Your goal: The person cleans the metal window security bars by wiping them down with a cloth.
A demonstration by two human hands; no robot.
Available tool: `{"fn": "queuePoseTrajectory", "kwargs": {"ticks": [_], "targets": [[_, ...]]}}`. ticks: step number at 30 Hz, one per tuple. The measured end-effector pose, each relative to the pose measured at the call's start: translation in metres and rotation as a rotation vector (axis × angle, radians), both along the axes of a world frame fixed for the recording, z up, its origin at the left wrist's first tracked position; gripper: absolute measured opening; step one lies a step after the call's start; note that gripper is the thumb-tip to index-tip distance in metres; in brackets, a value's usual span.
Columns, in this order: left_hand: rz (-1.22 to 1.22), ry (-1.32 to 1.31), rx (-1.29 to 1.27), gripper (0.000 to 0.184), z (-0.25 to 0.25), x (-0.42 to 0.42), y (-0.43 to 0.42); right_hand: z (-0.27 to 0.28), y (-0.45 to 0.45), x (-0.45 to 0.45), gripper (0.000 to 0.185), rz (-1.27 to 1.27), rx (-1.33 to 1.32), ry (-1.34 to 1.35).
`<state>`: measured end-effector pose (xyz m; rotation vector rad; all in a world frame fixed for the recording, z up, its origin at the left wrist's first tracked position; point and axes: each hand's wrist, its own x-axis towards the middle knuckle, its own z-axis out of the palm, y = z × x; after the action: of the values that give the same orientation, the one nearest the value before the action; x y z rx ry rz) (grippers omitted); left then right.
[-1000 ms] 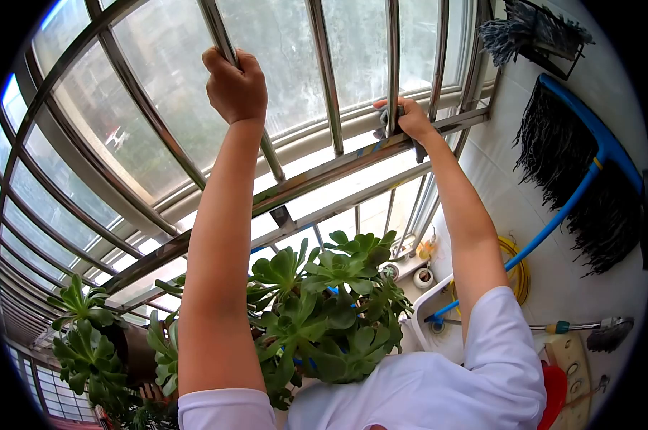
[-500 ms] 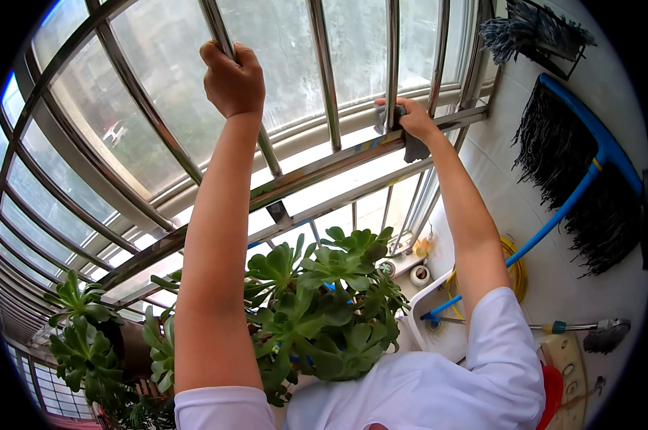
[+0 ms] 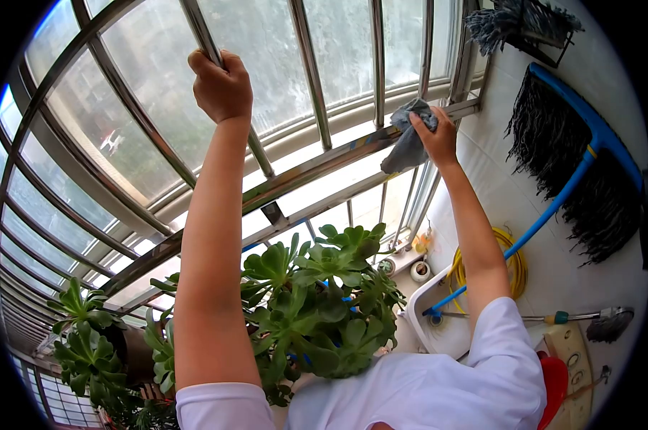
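My left hand (image 3: 223, 86) is closed around an upright metal bar (image 3: 200, 27) of the window grille. Farther right, my right hand (image 3: 438, 136) grips a grey cloth (image 3: 408, 147), which hangs down in front of the horizontal metal rail (image 3: 338, 159). The cloth lies against the lower end of another upright bar (image 3: 425, 54), close to the rail's right end. Part of the cloth is bunched above my fingers. Behind the bars is a cloudy window pane (image 3: 266, 68).
Leafy succulents (image 3: 317, 308) stand below and between my arms. At right, a blue-framed mop (image 3: 589, 150) leans by the tiled wall, with a grey mop head (image 3: 517, 29) above. A white basin (image 3: 428, 337) and a coiled yellow hose (image 3: 516, 269) lie lower down.
My right hand has moved right along the rail with the cloth, away from one upright bar to the following one. The left hand keeps its hold; the view has shifted slightly.
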<state>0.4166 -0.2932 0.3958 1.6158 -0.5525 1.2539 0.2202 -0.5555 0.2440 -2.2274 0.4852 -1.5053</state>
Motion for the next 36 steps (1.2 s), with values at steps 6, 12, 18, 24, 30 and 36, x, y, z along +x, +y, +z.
{"fn": "queuePoseTrajectory", "kwargs": {"ticks": [6,12,18,24,30,36], "targets": [[0.003,-0.020,-0.010,0.022,0.000,0.002,0.000,-0.016,0.002,-0.012,0.033,0.668,0.992,-0.283],[0.022,-0.025,-0.016,0.021,-0.001,0.006,-0.001,-0.030,0.019,-0.004,0.054,0.982,1.015,-0.416],[0.019,-0.034,-0.007,0.022,0.000,0.003,0.000,-0.028,0.039,0.029,0.039,0.133,-0.106,0.059],[0.012,-0.033,0.007,0.021,0.000,0.005,0.000,-0.031,-0.003,0.041,0.034,-0.148,-0.006,0.129],[0.029,-0.036,0.007,0.021,0.001,0.003,-0.001,-0.014,-0.011,0.042,0.038,-0.272,0.059,0.150],[0.036,-0.063,-0.002,0.020,-0.001,0.006,-0.001,-0.020,0.012,0.047,0.044,-0.023,-0.015,0.075]]}}
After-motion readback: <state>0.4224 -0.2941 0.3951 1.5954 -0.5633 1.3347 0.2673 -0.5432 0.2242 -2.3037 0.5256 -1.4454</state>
